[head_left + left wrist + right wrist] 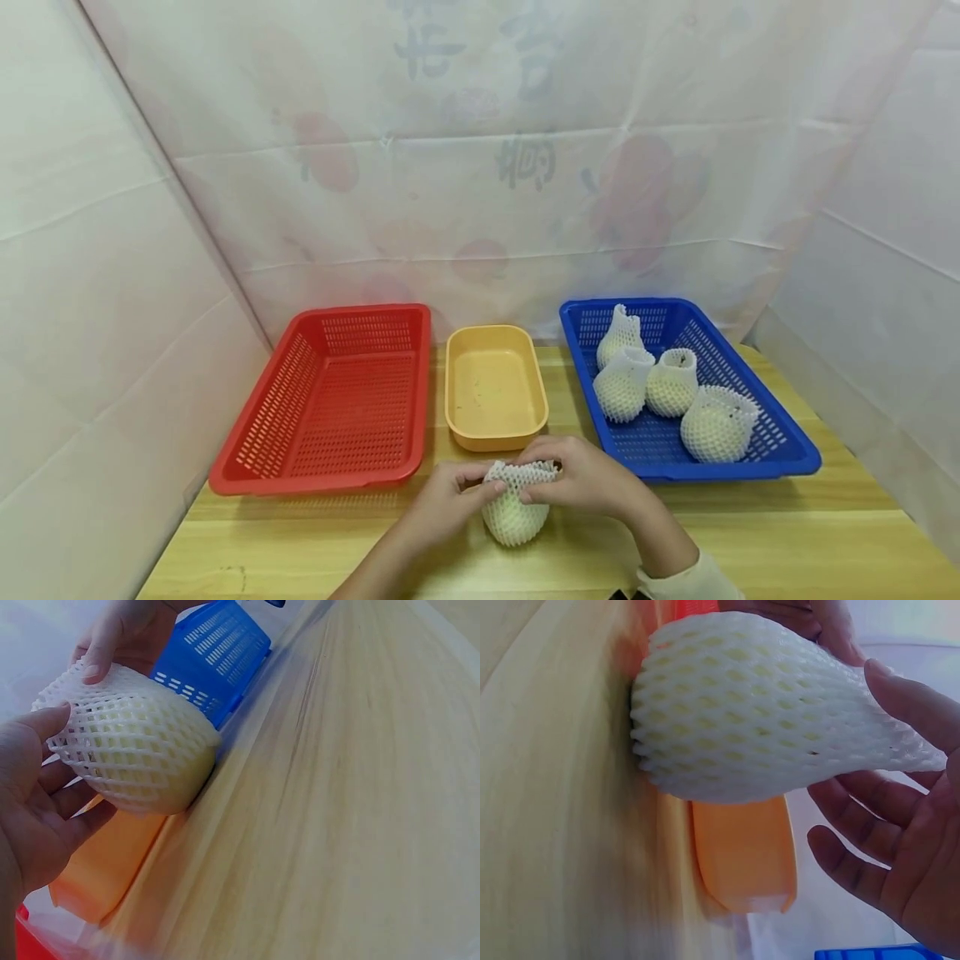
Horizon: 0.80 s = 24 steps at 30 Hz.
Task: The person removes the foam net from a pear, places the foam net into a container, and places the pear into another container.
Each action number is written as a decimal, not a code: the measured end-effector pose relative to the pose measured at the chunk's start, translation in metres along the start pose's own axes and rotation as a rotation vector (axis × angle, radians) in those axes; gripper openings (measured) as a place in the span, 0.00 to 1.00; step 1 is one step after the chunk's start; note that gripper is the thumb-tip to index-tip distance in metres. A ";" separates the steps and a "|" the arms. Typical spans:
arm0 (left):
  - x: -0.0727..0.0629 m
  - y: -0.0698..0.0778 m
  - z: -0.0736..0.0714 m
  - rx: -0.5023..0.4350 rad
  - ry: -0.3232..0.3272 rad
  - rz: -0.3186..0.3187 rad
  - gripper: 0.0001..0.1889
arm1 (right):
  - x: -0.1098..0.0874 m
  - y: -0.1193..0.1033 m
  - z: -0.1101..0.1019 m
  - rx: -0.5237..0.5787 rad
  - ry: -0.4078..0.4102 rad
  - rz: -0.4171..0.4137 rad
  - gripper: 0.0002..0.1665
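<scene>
A pale yellow-green round fruit in a white foam net sleeve [515, 510] stands on the wooden table near its front edge, the sleeve's open end up. My left hand [450, 502] pinches the sleeve's upper rim from the left, thumb in front and fingers behind. From the right, my right hand [581, 479] pinches the same rim, its thumb on the near side. Through the mesh in the right wrist view the fruit [727, 712] shows pale yellow. In the left wrist view its bare lower end [196, 776] sticks out of the net.
Behind the hands stands a yellow-orange tray [497, 437]. To its left is a red perforated basket [352, 417] with nothing in it. At the right, a blue basket [750, 471] holds several netted fruits [716, 429]. White printed cloth [480, 208] hangs behind and at both sides.
</scene>
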<state>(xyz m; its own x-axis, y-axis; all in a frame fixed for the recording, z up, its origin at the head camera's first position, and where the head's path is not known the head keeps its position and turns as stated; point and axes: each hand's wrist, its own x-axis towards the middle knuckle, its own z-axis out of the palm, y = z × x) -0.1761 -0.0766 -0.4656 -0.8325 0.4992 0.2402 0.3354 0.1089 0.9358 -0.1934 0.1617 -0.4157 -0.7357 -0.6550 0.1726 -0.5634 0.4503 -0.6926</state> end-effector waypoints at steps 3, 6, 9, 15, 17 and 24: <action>-0.001 0.002 -0.001 -0.007 0.003 0.022 0.16 | -0.002 0.000 -0.002 0.006 -0.005 0.023 0.19; 0.000 0.002 -0.001 -0.019 0.010 0.042 0.15 | -0.003 -0.001 -0.003 0.026 -0.010 0.019 0.17; 0.000 0.002 0.000 -0.018 0.013 0.018 0.17 | -0.002 0.000 -0.003 0.031 -0.010 -0.016 0.13; -0.001 0.002 0.001 0.036 -0.009 -0.061 0.29 | -0.002 0.000 -0.004 -0.006 0.010 -0.090 0.09; -0.001 0.002 0.001 0.050 -0.024 -0.061 0.29 | -0.002 -0.001 -0.005 -0.006 0.018 -0.099 0.09; -0.001 0.000 0.004 0.063 -0.018 -0.019 0.21 | -0.004 -0.003 -0.007 -0.011 0.038 -0.051 0.15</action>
<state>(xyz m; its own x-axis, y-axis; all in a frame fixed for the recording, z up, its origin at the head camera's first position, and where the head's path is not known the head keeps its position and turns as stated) -0.1731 -0.0740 -0.4670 -0.8311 0.5120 0.2170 0.3470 0.1725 0.9219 -0.1918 0.1671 -0.4091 -0.7199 -0.6534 0.2340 -0.6043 0.4242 -0.6745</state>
